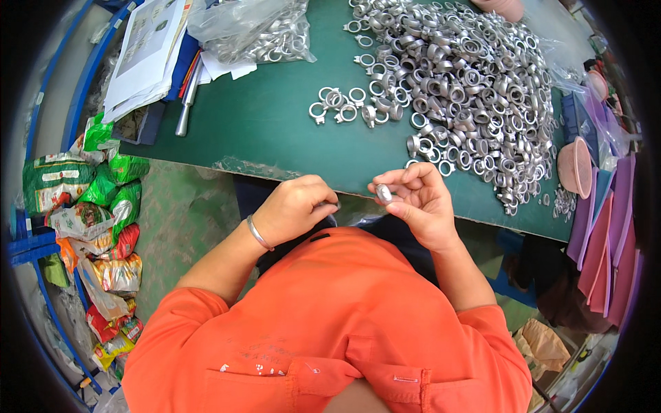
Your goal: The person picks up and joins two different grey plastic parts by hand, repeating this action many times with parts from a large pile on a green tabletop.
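Observation:
My right hand (425, 203) pinches a silver metal ring (383, 193) between thumb and fingers, just off the table's near edge. To its left, my left hand (300, 206) is closed with the fingers curled. A bit of grey shows at its fingertips, too small to name. Beyond my hands, a large heap of similar metal rings (475, 89) covers the right part of the green table (268, 110). A small loose group of rings (337, 103) lies left of that heap, flat on the tabletop.
At the back left are a clear plastic bag of rings (268, 34), stacked papers (148, 51) and a metal-handled tool (186, 103). A pink basket (575, 167) stands at the right edge. Colourful packets (103, 206) fill the left side. Purple and pink sheets (606, 241) hang at right.

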Demonstrator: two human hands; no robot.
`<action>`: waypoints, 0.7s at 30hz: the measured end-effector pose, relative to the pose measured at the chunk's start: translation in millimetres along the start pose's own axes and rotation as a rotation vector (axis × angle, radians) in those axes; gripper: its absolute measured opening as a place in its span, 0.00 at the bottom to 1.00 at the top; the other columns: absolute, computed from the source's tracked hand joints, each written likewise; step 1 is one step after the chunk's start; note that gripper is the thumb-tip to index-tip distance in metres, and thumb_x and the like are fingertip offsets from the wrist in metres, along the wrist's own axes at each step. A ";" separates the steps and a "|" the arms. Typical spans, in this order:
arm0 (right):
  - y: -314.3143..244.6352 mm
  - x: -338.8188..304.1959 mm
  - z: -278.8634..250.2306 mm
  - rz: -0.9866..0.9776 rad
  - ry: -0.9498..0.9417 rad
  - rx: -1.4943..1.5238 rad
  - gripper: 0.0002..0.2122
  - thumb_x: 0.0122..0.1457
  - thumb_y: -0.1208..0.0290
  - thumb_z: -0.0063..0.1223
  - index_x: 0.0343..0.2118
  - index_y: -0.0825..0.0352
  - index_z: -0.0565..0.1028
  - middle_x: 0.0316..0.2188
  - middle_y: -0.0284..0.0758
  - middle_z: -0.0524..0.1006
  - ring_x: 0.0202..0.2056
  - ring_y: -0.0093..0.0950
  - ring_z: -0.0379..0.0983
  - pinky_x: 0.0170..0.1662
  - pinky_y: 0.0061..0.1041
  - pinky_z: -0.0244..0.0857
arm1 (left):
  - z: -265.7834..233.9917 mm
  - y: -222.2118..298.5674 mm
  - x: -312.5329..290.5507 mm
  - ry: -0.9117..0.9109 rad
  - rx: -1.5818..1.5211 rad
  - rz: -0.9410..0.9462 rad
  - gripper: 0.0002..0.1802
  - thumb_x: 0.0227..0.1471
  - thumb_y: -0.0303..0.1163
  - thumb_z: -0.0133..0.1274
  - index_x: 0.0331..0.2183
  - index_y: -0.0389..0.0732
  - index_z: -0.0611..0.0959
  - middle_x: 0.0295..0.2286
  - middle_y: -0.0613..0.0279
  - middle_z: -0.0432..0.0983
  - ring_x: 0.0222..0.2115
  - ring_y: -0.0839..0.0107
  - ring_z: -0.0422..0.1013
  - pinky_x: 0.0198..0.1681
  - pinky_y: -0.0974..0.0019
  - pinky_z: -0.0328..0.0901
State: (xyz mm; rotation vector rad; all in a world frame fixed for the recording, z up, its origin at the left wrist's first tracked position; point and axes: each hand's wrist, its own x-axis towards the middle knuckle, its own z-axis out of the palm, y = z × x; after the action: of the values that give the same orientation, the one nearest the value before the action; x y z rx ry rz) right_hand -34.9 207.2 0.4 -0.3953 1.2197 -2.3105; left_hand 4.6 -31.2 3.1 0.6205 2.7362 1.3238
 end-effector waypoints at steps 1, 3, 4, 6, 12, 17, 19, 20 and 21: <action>0.1 -0.5 3.0 -0.011 0.003 -0.037 0.17 0.52 0.90 0.50 0.41 0.64 0.62 0.43 0.43 0.72 0.45 0.32 0.72 0.48 0.29 0.67 | -2.0 2.8 3.6 0.023 -0.015 -0.019 0.05 0.41 0.20 0.60 0.26 0.36 0.81 0.25 0.60 0.74 0.22 0.68 0.70 0.24 0.69 0.65; -4.2 -4.2 10.7 -0.053 -0.043 -0.495 0.13 0.50 0.85 0.57 0.36 0.66 0.67 0.39 0.39 0.73 0.40 0.29 0.73 0.42 0.25 0.69 | -2.8 0.0 11.5 0.169 0.009 0.002 0.06 0.41 0.20 0.60 0.27 0.36 0.81 0.25 0.60 0.73 0.21 0.70 0.69 0.24 0.70 0.64; -8.1 -5.1 11.7 -0.097 -0.128 -0.861 0.12 0.48 0.82 0.59 0.34 0.66 0.69 0.37 0.38 0.73 0.39 0.30 0.73 0.39 0.24 0.69 | -4.5 -2.0 16.3 0.242 0.023 0.011 0.06 0.41 0.20 0.60 0.27 0.36 0.81 0.25 0.60 0.73 0.20 0.70 0.68 0.23 0.71 0.63; 3.8 -8.4 16.1 -0.328 -0.171 -1.272 0.11 0.45 0.74 0.63 0.31 0.66 0.72 0.33 0.37 0.73 0.35 0.36 0.72 0.35 0.27 0.68 | -7.8 -8.9 30.0 0.413 0.132 -0.046 0.12 0.40 0.23 0.62 0.32 0.38 0.80 0.34 0.58 0.70 0.23 0.70 0.65 0.25 0.71 0.62; -3.8 4.8 -0.4 -0.411 0.311 -1.722 0.12 0.44 0.73 0.63 0.30 0.66 0.72 0.33 0.37 0.70 0.33 0.38 0.66 0.34 0.34 0.60 | -5.7 -39.4 58.9 0.461 0.316 -0.054 0.12 0.39 0.25 0.63 0.30 0.38 0.78 0.34 0.58 0.69 0.31 0.65 0.68 0.33 0.67 0.66; -6.9 8.0 -13.5 -0.339 0.243 -1.738 0.09 0.44 0.73 0.63 0.26 0.66 0.73 0.35 0.37 0.70 0.36 0.37 0.66 0.36 0.34 0.57 | 17.4 -15.8 52.9 0.283 0.113 0.038 0.17 0.37 0.26 0.65 0.32 0.37 0.76 0.34 0.58 0.68 0.30 0.66 0.68 0.34 0.68 0.66; -5.2 5.4 -14.1 -0.381 0.209 -1.673 0.11 0.43 0.73 0.63 0.30 0.66 0.73 0.37 0.36 0.71 0.37 0.37 0.66 0.39 0.34 0.57 | 17.3 -1.9 49.9 0.213 -0.005 -0.073 0.23 0.36 0.28 0.66 0.37 0.37 0.75 0.37 0.58 0.68 0.29 0.67 0.67 0.34 0.68 0.66; -5.8 6.2 -12.9 -0.367 0.221 -1.673 0.12 0.43 0.73 0.63 0.32 0.66 0.73 0.37 0.36 0.71 0.38 0.37 0.66 0.39 0.34 0.57 | 15.6 -0.3 52.1 0.221 -0.026 -0.073 0.24 0.36 0.28 0.66 0.38 0.37 0.76 0.37 0.58 0.68 0.29 0.67 0.67 0.34 0.68 0.66; -7.2 6.0 -9.7 -0.349 0.230 -1.672 0.14 0.43 0.73 0.63 0.33 0.66 0.72 0.37 0.36 0.72 0.38 0.37 0.66 0.39 0.34 0.57 | 14.8 1.3 52.9 0.229 -0.049 -0.075 0.24 0.36 0.28 0.66 0.38 0.38 0.76 0.38 0.58 0.68 0.29 0.67 0.67 0.33 0.68 0.66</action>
State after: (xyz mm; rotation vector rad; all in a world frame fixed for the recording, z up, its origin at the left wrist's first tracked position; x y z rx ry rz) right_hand -46.6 214.0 1.1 -0.8834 3.1300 -0.9377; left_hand -40.6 0.1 1.9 0.3798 2.8575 1.5267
